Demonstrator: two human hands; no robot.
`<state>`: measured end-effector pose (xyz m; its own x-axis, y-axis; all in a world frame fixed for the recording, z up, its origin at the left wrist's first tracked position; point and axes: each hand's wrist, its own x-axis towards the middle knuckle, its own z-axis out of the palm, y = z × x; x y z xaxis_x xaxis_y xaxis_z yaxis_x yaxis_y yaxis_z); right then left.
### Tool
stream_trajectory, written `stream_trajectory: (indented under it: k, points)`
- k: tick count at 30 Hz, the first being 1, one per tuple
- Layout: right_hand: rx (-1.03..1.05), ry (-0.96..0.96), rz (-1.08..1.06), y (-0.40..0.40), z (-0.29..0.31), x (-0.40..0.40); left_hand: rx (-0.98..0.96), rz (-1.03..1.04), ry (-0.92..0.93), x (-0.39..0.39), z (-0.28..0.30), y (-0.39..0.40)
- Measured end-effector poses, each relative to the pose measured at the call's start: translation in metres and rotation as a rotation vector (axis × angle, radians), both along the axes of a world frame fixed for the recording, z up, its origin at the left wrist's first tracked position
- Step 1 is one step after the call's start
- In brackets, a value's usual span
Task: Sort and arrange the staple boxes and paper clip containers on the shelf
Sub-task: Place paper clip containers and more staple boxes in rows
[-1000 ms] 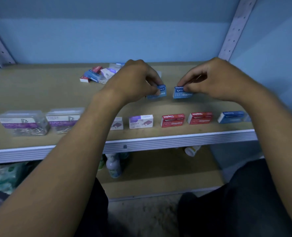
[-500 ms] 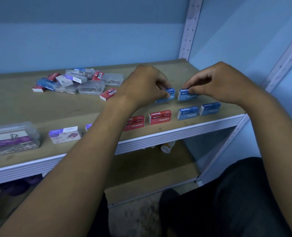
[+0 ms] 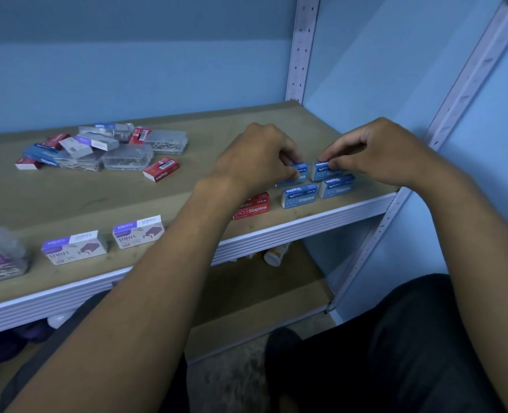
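Each hand pinches a small blue staple box: left hand (image 3: pixel 258 162) on one box (image 3: pixel 299 174), right hand (image 3: pixel 378 153) on the other box (image 3: pixel 321 171). They look light and stiff; holding the short sides should work best.

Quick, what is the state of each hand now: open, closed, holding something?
Left hand: closed, fingertips pinching a blue staple box on the shelf.
Right hand: closed, fingertips pinching the other blue staple box beside it.

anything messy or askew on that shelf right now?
Yes. An unsorted pile of staple boxes and clear clip containers lies jumbled at the back left of the shelf, overlapping at odd angles; one red box sits skewed beside it. The front row looks tidy.
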<state>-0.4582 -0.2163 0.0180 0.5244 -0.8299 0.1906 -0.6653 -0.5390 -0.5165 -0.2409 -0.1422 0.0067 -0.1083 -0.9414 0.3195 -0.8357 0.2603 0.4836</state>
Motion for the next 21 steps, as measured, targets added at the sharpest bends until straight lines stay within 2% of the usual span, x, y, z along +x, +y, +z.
stream_trajectory:
  k: [15, 21]
  points:
    - [0.049, -0.023, 0.011, -0.005, -0.006, 0.004, 0.015, 0.022, 0.003, 0.002, -0.007, -0.002]
    - [-0.031, -0.072, 0.021, 0.003, 0.0, 0.013, -0.026, 0.063, 0.059, 0.015, -0.004, 0.004]
